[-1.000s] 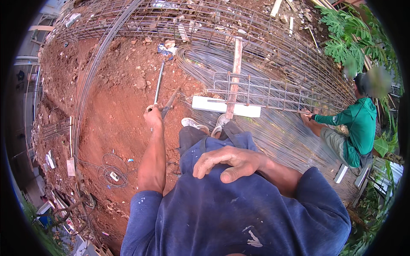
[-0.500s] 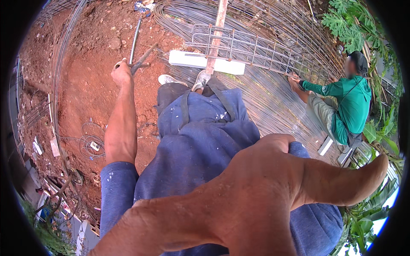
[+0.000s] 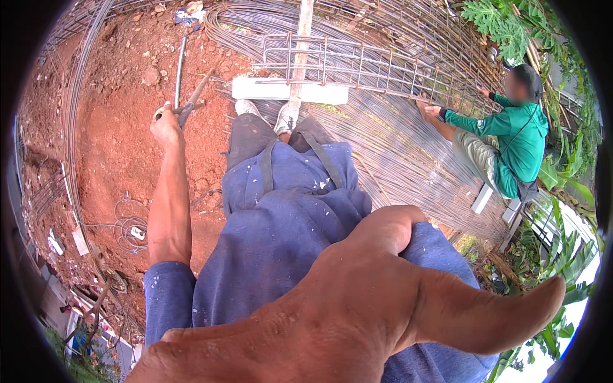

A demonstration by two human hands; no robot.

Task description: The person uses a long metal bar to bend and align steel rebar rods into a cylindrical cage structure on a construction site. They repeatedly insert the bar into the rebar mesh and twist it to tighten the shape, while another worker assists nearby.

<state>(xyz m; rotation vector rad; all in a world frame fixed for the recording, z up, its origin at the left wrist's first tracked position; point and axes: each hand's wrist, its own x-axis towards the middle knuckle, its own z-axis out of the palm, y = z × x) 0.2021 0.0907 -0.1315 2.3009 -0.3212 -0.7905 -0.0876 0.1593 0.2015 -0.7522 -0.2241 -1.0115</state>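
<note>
My left hand (image 3: 167, 127) reaches forward over the red soil, its fingers wrapped round the handle of a long tapered tool (image 3: 195, 99). A round opening shows at the handle end; the narrow dark part points away to the far right. What kind of tool it is I cannot make out. Very close to the camera, my right hand (image 3: 345, 300) fills the lower part of the view. Its thumb stretches out to the right, and the fingers run off the lower left edge. Nothing shows in it.
Beyond my feet lie bundles of steel bars (image 3: 408, 153) and a rebar cage (image 3: 357, 64). A white block (image 3: 319, 94) and an upright plank (image 3: 300, 51) are before my shoes. A person in green (image 3: 523, 140) crouches at right, hands at the cage. A pale rod (image 3: 181, 70) and coiled wire (image 3: 124, 223) lie left.
The whole scene has shifted slightly left in the view. My right hand has moved a little left and down, its thumb still outstretched. My left hand keeps its grip on the tool.
</note>
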